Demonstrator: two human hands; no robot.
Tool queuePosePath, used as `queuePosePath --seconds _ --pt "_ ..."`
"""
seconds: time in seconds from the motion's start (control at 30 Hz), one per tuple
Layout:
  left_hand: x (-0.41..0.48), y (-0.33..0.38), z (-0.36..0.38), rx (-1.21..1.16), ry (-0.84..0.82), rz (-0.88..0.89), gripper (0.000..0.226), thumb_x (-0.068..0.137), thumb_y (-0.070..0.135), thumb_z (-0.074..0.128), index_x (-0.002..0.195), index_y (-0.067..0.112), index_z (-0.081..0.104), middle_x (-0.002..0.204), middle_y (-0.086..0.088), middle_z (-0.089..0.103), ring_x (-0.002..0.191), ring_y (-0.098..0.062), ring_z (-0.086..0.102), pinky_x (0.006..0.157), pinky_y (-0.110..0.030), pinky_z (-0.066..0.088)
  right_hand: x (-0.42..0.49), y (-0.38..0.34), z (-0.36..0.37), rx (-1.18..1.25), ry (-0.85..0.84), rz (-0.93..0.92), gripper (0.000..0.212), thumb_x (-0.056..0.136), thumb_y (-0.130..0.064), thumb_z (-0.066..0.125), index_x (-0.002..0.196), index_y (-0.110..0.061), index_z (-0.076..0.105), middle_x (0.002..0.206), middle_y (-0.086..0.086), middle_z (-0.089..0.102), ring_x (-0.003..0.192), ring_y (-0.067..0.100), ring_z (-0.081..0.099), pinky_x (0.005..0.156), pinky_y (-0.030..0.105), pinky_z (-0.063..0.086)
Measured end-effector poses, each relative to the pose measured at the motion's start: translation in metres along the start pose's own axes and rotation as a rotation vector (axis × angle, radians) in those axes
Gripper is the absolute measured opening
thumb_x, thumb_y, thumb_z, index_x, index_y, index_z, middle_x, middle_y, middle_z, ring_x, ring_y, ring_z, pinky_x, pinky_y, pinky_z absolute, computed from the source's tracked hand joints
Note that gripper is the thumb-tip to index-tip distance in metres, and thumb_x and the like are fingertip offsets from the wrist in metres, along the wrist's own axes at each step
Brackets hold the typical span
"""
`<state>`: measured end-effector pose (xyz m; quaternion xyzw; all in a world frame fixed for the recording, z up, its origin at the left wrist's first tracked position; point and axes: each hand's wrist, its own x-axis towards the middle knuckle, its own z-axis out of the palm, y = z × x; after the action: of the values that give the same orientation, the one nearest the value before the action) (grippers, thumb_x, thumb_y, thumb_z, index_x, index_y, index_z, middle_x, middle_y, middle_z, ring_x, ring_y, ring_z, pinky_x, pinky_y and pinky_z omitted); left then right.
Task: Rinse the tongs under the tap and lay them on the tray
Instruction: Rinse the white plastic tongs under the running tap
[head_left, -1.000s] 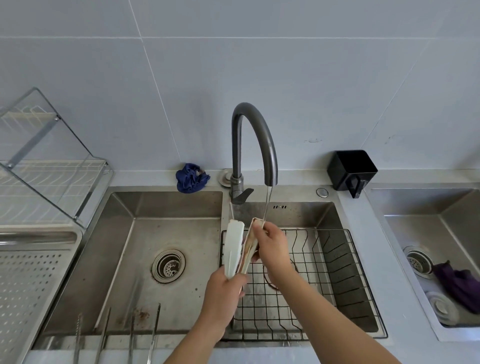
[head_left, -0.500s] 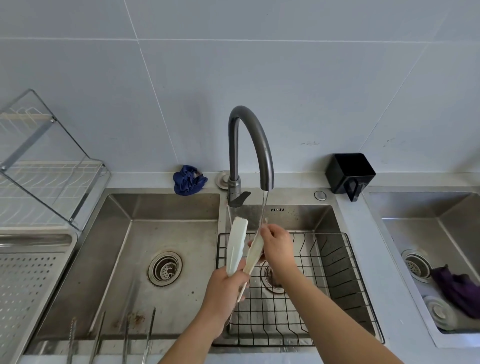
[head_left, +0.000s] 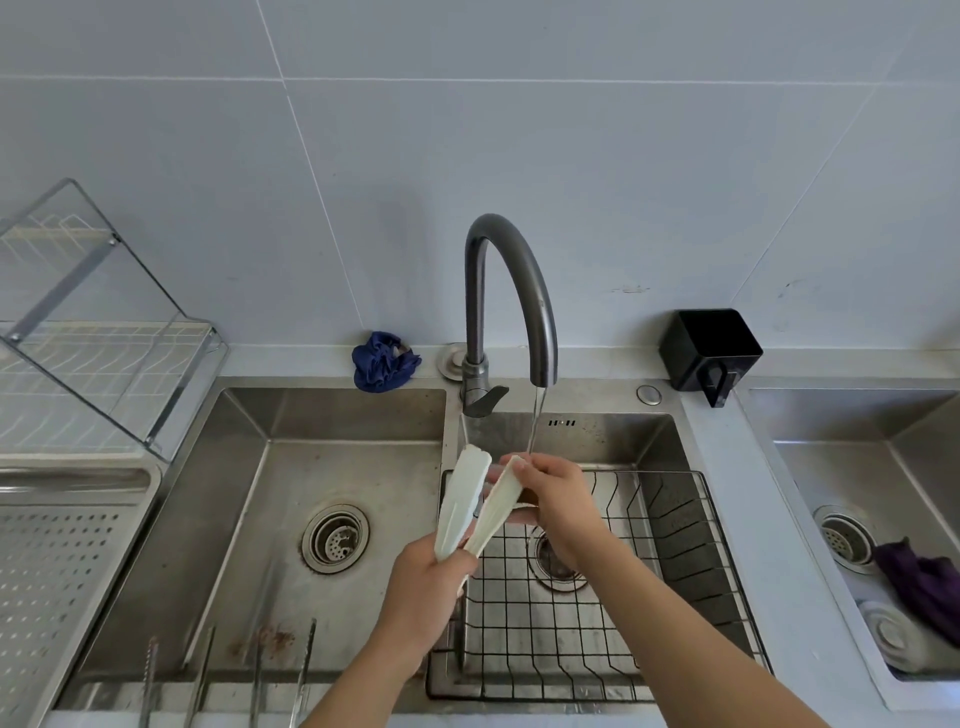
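Note:
White tongs (head_left: 462, 501) stand upright over the divide between the two sink basins, arms spread in a V. My left hand (head_left: 423, 597) grips their hinged lower end. My right hand (head_left: 558, 499) pinches the tip of the right arm, thumb on top, just under the stream. A thin stream of water falls from the dark grey curved tap (head_left: 511, 291) onto that tip. The perforated metal tray (head_left: 57, 571) lies at the far left of the counter.
A black wire basket (head_left: 675, 597) sits in the right basin. The left basin has a drain (head_left: 335, 538); several metal utensils (head_left: 228, 670) lean on its front edge. A dish rack (head_left: 88, 332), a blue cloth (head_left: 384, 361), a black holder (head_left: 709, 348) and a second sink (head_left: 883, 519) surround them.
The tongs' arms have spread wider apart. My right hand has shifted slightly on the right arm's tip under the stream. The view has tilted a little.

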<state>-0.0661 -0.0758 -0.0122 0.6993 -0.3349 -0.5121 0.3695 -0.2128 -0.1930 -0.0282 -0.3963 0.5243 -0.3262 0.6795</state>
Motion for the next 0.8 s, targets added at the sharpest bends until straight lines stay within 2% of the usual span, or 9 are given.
queuePosePath --seconds 0.1,0.17,0.23,0.3,0.37,0.53,0.67,0.73,0.8 --pt "-0.003 0.007 0.008 0.018 0.010 0.027 0.041 0.066 0.030 0.060 0.093 0.000 0.067 0.065 -0.001 0.045 0.062 -0.017 0.040 0.061 -0.036 0.032 0.004 -0.002 0.009 -0.151 0.201 -0.062 0.035 0.107 -0.028 0.050 0.086 -0.005 0.066 0.067 0.004 0.074 0.066 0.027 0.077 0.057 0.046 0.064" --pt "-0.004 0.010 0.011 0.010 0.021 0.026 0.028 0.066 0.028 0.060 0.077 0.003 0.061 0.059 0.002 0.040 0.057 -0.016 0.037 0.058 -0.035 0.029 0.005 -0.003 0.011 -0.138 0.191 -0.045 0.032 0.108 -0.023 0.047 0.087 -0.006 0.065 0.059 -0.001 0.072 0.060 0.021 0.075 0.054 0.041 0.063" --pt "-0.002 0.008 0.007 -0.006 0.034 0.014 0.018 0.066 0.026 0.061 0.073 0.009 0.062 0.059 0.002 0.046 0.059 -0.017 0.042 0.058 -0.035 0.032 0.002 -0.005 0.008 0.037 0.023 0.025 0.025 0.104 -0.004 0.042 0.111 0.000 0.066 0.077 0.003 0.079 0.073 0.022 0.077 0.063 0.038 0.062" --pt "0.003 0.008 0.002 -0.083 0.002 -0.014 0.031 0.066 0.024 0.061 0.092 0.019 0.077 0.071 -0.008 0.062 0.068 -0.021 0.054 0.063 -0.037 0.042 0.000 -0.007 0.003 0.243 -0.126 0.041 0.032 0.100 0.007 0.040 0.125 0.003 0.059 0.105 0.016 0.078 0.093 0.030 0.076 0.077 0.041 0.061" --pt "0.007 0.010 0.002 -0.193 -0.052 -0.064 0.046 0.066 0.023 0.061 0.108 0.023 0.078 0.082 -0.019 0.071 0.075 -0.023 0.063 0.066 -0.038 0.050 -0.002 -0.009 0.001 0.253 -0.150 0.005 0.025 0.105 -0.002 0.045 0.125 0.001 0.059 0.110 0.018 0.076 0.097 0.032 0.074 0.085 0.044 0.060" --pt "0.010 0.013 0.011 -0.355 -0.119 -0.124 0.027 0.081 0.009 0.059 0.097 0.012 0.081 0.092 -0.023 0.076 0.078 -0.032 0.074 0.057 -0.031 0.054 -0.004 -0.012 0.007 0.305 -0.120 0.002 0.049 0.107 -0.051 0.039 0.100 -0.007 0.059 0.075 0.009 0.058 0.068 0.023 0.058 0.072 0.041 0.051" --pt "0.015 0.012 0.016 -0.440 -0.160 -0.179 0.029 0.091 0.010 0.053 0.107 -0.004 0.073 0.089 -0.024 0.073 0.073 -0.034 0.071 0.056 -0.032 0.052 -0.009 -0.004 0.006 0.692 -0.344 0.047 0.032 0.108 -0.038 0.046 0.112 -0.009 0.058 0.081 0.008 0.052 0.072 0.023 0.049 0.072 0.039 0.047" --pt "0.018 0.014 0.018 -0.512 -0.175 -0.210 0.030 0.092 0.014 0.054 0.109 -0.005 0.070 0.087 -0.023 0.069 0.072 -0.037 0.069 0.058 -0.036 0.053 -0.007 -0.005 0.004 0.698 -0.305 0.045 0.026 0.105 -0.034 0.052 0.099 -0.010 0.060 0.073 0.005 0.046 0.063 0.020 0.045 0.062 0.035 0.047" --pt "0.019 0.015 0.022 -0.563 -0.187 -0.241 0.029 0.093 0.015 0.056 0.110 -0.004 0.069 0.089 -0.024 0.068 0.072 -0.039 0.069 0.059 -0.038 0.055 -0.002 -0.009 0.004 0.644 -0.150 0.118 0.044 0.101 -0.051 0.053 0.075 -0.016 0.059 0.063 0.002 0.039 0.052 0.017 0.038 0.049 0.030 0.041"
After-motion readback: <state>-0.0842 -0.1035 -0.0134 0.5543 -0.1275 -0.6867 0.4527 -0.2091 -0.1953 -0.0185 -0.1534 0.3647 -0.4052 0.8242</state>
